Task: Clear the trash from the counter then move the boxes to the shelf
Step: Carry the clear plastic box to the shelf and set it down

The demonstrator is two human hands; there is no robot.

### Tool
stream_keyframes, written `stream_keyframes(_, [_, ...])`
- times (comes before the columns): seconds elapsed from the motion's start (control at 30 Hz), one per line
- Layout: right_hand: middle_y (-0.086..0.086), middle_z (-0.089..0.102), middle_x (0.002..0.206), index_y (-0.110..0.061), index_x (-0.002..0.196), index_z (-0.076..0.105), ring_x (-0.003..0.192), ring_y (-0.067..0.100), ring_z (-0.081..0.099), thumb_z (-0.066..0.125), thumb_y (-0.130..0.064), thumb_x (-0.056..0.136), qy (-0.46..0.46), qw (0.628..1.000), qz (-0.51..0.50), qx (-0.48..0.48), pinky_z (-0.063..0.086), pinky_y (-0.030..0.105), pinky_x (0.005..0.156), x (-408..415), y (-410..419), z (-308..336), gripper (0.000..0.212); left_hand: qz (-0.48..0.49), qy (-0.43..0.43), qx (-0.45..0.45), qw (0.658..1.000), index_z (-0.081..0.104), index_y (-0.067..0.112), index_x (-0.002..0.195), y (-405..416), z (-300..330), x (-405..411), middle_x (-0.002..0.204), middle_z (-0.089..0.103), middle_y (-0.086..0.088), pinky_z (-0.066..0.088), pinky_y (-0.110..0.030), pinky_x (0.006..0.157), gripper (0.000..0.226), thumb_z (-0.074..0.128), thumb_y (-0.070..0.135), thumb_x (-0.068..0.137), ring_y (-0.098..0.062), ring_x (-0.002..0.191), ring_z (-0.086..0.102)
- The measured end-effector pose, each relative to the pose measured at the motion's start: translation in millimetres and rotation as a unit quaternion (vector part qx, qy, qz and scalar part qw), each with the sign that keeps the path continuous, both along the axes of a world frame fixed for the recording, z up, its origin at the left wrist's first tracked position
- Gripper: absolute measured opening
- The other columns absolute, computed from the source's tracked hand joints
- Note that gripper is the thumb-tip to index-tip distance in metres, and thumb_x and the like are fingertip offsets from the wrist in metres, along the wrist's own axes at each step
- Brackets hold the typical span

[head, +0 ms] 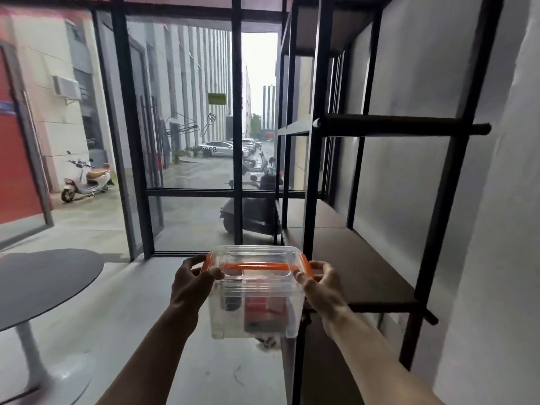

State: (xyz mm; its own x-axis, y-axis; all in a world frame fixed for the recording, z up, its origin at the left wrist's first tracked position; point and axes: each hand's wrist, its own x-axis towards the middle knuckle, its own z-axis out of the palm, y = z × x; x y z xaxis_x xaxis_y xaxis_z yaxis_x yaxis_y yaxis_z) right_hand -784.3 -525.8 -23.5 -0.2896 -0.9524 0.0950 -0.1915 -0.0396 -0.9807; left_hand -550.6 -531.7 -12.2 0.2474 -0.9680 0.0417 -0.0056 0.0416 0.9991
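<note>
A person's two bare forearms are reaching forward from the bottom edge, carrying a clear plastic box (254,290) in mid-air above the grey floor (140,331). The left hand (191,277) is gripping the box's left end, its fingers (214,273) curling over the orange latch there. The right hand (321,283) is gripping the opposite end the same way. An orange handle (254,266) is lying flat across the clear lid, and red and dark items are showing blurrily inside. Just to the right, a black metal shelf (359,258) with dark boards is standing against a white wall. At the left, a round dark surface (43,285) is sitting on a white pedestal. Beyond, glass panels are showing parked scooters (87,179) outside.
</note>
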Motion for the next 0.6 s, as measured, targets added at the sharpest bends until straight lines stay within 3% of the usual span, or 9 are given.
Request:
stream_keyframes(0.2, [0.013,0.067,0.116,-0.011,0.128,0.053,0.097,0.03,0.07,0.076,-0.033,0.086,0.018,1.0,0.019,-0.011,0.06,0.05,0.088,-10,-157,-6,0.053,0.033,0.003,-0.016,0.999,0.05,0.013,0.136,-131,4,-18,0.122,0.063,-0.019,0.052,-0.053,0.095,0.079,0.077,0.021,0.062,-0.039,0.11,0.061])
stream_keyframes(0.33, [0.009,0.068,0.113,-0.016,0.127,0.053,0.094,0.026,0.069,0.076,-0.043,0.084,0.026,0.999,0.026,-0.007,0.059,0.046,0.088,-15,-259,1,0.055,0.044,0.008,-0.011,0.999,0.051,0.016,0.135,-219,6,-23,0.121,0.065,-0.017,0.052,-0.055,0.095,0.103,0.073,0.04,0.037,-0.037,0.111,0.062])
stream_keyframes(0.4, [0.008,0.066,0.113,-0.016,0.127,0.052,0.096,0.027,0.068,0.075,-0.045,0.084,0.03,0.999,0.038,-0.003,0.059,0.046,0.089,-11,-307,1,0.057,0.053,0.0,-0.007,0.999,0.053,0.018,0.133,-261,7,-19,0.12,0.066,-0.015,0.054,-0.053,0.093,0.102,0.072,0.042,0.035,-0.035,0.109,0.063])
stream_keyframes(0.53, [0.011,0.066,0.116,-0.013,0.129,0.052,0.101,0.032,0.067,0.071,-0.069,0.06,0.038,0.999,0.034,0.002,0.06,0.052,0.086,7,-407,-23,0.091,0.076,0.003,0.002,0.997,0.054,0.018,0.132,-335,3,-3,0.119,0.067,-0.014,0.054,-0.052,0.093,0.101,0.071,0.04,0.034,-0.033,0.107,0.064])
stream_keyframes(0.6, [0.013,0.068,0.118,-0.013,0.131,0.051,0.103,0.033,0.067,0.067,-0.073,0.055,0.035,0.998,0.044,0.006,0.059,0.053,0.087,17,-452,-33,0.098,0.086,0.001,0.005,0.996,0.052,0.018,0.133,-372,0,6,0.12,0.065,-0.013,0.053,-0.052,0.094,0.102,0.072,0.039,0.035,-0.034,0.108,0.063])
